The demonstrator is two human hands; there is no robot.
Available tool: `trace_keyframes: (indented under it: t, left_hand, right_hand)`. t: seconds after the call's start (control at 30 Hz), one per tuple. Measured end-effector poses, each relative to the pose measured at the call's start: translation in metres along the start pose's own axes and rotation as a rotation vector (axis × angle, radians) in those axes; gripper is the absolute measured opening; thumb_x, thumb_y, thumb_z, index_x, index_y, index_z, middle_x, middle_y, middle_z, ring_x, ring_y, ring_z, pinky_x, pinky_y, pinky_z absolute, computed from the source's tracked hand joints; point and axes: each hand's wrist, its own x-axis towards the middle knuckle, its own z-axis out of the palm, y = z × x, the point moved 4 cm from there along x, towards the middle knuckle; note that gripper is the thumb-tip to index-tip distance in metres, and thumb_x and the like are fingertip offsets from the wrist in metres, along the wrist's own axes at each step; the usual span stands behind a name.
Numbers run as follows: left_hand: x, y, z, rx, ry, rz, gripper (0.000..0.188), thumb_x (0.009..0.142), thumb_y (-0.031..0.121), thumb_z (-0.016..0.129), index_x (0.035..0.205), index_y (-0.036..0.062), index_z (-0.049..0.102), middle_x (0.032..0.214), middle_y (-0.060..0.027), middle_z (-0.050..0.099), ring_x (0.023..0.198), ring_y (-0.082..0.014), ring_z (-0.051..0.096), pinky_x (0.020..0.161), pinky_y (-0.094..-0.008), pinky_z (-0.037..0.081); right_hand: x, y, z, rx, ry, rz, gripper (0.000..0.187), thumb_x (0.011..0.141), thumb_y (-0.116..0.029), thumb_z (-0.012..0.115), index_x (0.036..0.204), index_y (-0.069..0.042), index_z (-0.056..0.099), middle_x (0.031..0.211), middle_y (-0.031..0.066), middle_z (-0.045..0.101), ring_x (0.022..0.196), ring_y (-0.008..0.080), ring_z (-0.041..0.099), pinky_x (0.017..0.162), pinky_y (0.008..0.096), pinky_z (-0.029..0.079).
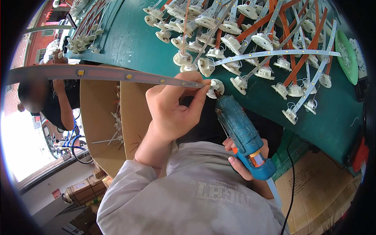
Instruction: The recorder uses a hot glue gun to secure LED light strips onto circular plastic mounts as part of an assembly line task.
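Between thumb and fingers, my left hand (172, 103) pinches the end of an LED strip (105, 74), which stretches away to the left edge. At that end sits a small round white base (216, 87), just past my fingertips. My right hand (244, 158) is wrapped round a worn blue glue gun (239, 121), a clear glue stick (273, 190) poking out of its back. The gun's nozzle meets or nearly meets the white base; whether glue is coming out is too small to tell.
Many LED strips with white round bases (262, 41) lie heaped over the green table (137, 43). A green dish (346, 55) stands at the far right. Cardboard boxes (137, 113) are at my left, another cardboard box (313, 184) at lower right. A black cord (290, 188) hangs nearby. Another person (62, 98) sits at the left.
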Motion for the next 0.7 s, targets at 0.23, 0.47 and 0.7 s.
trace_keyframes:
  t: [0.23, 0.47, 0.7]
  left_hand:
    - [0.0001, 0.0069, 0.0011, 0.048, -0.133, 0.010, 0.014, 0.081, -0.012, 0.075, 0.092, -0.0084, 0.066, 0.089, -0.0095, 0.072, 0.082, -0.0166, 0.075, 0.068, -0.0245, 0.060]
    - [0.0049, 0.0068, 0.0043, 0.080, -0.094, 0.048, 0.020, 0.079, -0.005, 0.079, 0.096, 0.0011, 0.068, 0.073, -0.0075, 0.072, 0.066, -0.0161, 0.075, 0.059, -0.0245, 0.057]
    - [0.0046, 0.0097, 0.0033, 0.072, -0.147, 0.009, 0.019, 0.082, -0.009, 0.076, 0.098, -0.0053, 0.067, 0.081, -0.0060, 0.073, 0.078, -0.0132, 0.075, 0.069, -0.0236, 0.059]
  right_hand:
    - [0.0035, -0.0033, -0.0012, -0.023, 0.099, -0.015, 0.019, 0.075, -0.006, 0.073, 0.093, -0.004, 0.070, 0.084, 0.0079, 0.072, 0.069, 0.0204, 0.070, 0.068, 0.0277, 0.057]
    - [0.0051, -0.0075, -0.0010, -0.151, 0.049, -0.054, 0.018, 0.074, -0.007, 0.074, 0.092, -0.003, 0.069, 0.083, 0.0084, 0.071, 0.067, 0.0213, 0.069, 0.066, 0.0278, 0.057]
    - [-0.0028, 0.0001, 0.0003, -0.061, -0.009, -0.039, 0.022, 0.072, -0.004, 0.075, 0.092, -0.001, 0.068, 0.080, 0.0095, 0.070, 0.060, 0.0199, 0.067, 0.059, 0.0267, 0.055]
